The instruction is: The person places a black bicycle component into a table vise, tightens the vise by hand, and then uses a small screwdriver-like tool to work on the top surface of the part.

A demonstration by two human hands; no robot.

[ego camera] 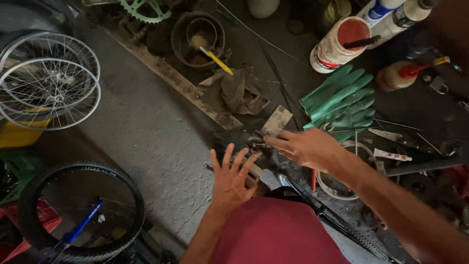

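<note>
**Two hands over a greasy bicycle part on a cluttered floor**

The left hand point(232, 178) is spread flat with its fingers wide apart, palm down, resting against or just over a dark, grimy bicycle part point(254, 146) that lies on the concrete floor point(146, 132). The right hand point(305, 146) reaches in from the right, its fingers drawn close together and pointing left, the tips touching the small metal piece on top of that same part; whether they actually pinch it I cannot tell. The part sits in the middle of the view, just above a red-clad knee point(278, 234) and just below a flat, worn metal plate point(277, 120).

A pair of green rubber gloves point(342, 100) lies just above the right hand. Further up stand a white tub with a red lid point(339, 44) and an orange squeeze bottle point(400, 74). A round dark bowl point(198, 38) holding a yellow-handled tool point(216, 60) sits near the top centre, beside a crumpled dirty rag point(239, 90). On the left, two spoked silver rims point(49, 80) are stacked together, and below them is a black tyre on a wheel point(80, 212) with a blue fork. A thin black tyre point(337, 222) runs out diagonally under the right forearm
</note>
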